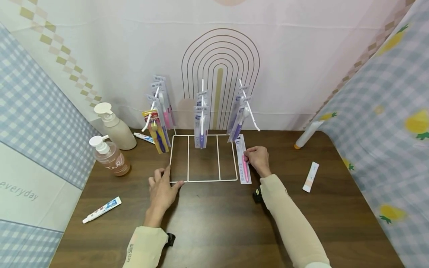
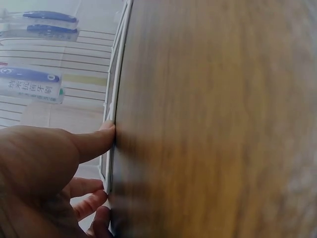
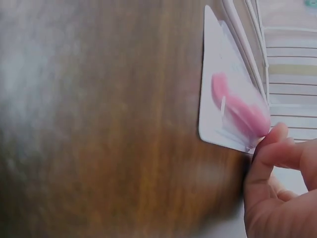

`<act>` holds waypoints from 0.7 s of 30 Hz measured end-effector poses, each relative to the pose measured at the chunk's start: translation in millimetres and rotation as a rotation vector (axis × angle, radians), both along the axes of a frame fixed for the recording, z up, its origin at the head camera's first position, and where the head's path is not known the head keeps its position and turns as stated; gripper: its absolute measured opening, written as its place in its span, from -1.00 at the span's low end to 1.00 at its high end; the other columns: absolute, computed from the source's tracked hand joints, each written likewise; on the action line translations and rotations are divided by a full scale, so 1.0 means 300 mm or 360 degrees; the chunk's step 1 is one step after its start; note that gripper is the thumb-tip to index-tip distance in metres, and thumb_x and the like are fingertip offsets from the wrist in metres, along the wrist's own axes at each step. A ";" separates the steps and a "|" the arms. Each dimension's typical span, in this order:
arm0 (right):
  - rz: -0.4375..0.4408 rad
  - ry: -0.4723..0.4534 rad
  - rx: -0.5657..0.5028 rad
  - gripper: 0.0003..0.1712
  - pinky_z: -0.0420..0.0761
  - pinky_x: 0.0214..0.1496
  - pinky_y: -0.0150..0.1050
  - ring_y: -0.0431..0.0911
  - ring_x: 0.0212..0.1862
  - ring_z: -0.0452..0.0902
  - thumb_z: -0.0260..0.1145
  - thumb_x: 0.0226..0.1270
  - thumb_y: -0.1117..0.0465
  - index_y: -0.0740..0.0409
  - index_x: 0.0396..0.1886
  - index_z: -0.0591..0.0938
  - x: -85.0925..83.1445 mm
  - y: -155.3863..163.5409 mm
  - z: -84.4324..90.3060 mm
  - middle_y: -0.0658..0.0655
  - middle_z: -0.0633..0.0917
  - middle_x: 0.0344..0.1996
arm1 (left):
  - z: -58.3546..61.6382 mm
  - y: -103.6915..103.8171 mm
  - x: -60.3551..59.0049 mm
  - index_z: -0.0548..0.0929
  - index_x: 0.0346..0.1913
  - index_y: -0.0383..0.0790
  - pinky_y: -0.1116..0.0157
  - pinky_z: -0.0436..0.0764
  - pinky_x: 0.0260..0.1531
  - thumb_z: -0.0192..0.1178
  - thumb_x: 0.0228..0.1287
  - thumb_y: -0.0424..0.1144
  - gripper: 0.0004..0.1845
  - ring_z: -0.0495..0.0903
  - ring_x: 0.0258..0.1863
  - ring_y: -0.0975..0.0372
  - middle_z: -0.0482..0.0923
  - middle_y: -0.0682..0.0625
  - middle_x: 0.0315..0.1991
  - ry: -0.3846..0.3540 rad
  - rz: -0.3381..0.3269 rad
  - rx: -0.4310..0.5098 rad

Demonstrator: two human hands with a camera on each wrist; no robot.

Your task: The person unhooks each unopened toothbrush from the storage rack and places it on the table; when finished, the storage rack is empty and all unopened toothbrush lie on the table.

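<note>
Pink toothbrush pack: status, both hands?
Right hand pinches pink toothbrush pack, flat on table beside white wire rack. Left hand presses rack's front corner. Nothing in the way.

sleeves: cream, long, snug | left cuff: dark lettering | wrists: black strap-on mounts | hands: bare

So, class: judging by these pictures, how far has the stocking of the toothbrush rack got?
Mostly done: packaged toothbrushes already hang on the left, middle and right hooks of the white wire rack. In hand: the left hand rests on the rack's front corner, while the right hand pinches a pink toothbrush pack lying flat on the table. Left: that pack is not yet hung.
</note>
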State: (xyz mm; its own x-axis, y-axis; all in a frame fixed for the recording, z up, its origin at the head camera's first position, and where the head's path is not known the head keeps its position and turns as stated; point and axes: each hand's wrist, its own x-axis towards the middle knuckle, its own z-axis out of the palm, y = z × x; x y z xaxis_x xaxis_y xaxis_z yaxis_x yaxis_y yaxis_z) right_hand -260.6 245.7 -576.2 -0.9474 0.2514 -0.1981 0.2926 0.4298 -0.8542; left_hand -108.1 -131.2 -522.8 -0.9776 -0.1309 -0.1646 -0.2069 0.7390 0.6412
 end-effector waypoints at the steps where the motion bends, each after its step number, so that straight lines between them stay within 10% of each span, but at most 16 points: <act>1: 0.0000 -0.0013 0.0005 -0.83 0.66 -0.52 -0.36 -0.25 -0.64 0.68 0.49 0.42 0.26 0.27 -0.18 0.92 -0.007 0.005 -0.011 -0.07 0.80 -0.67 | 0.001 0.002 0.000 0.23 0.83 -0.26 -0.23 0.42 0.27 0.42 0.65 -0.05 -0.09 0.25 0.31 -0.28 0.22 -0.36 0.66 -0.0001 0.0003 0.0003; 21: -0.0017 0.0042 -0.0190 -0.80 0.78 -0.50 -0.22 -0.14 -0.61 0.75 0.51 0.47 0.24 0.30 -0.07 0.85 -0.007 0.020 -0.052 0.07 0.84 -0.59 | -0.019 0.005 0.000 0.30 0.79 -0.33 -0.25 0.40 0.27 0.47 0.59 -0.09 -0.09 0.27 0.28 -0.32 0.26 -0.40 0.61 0.0091 0.0023 0.0034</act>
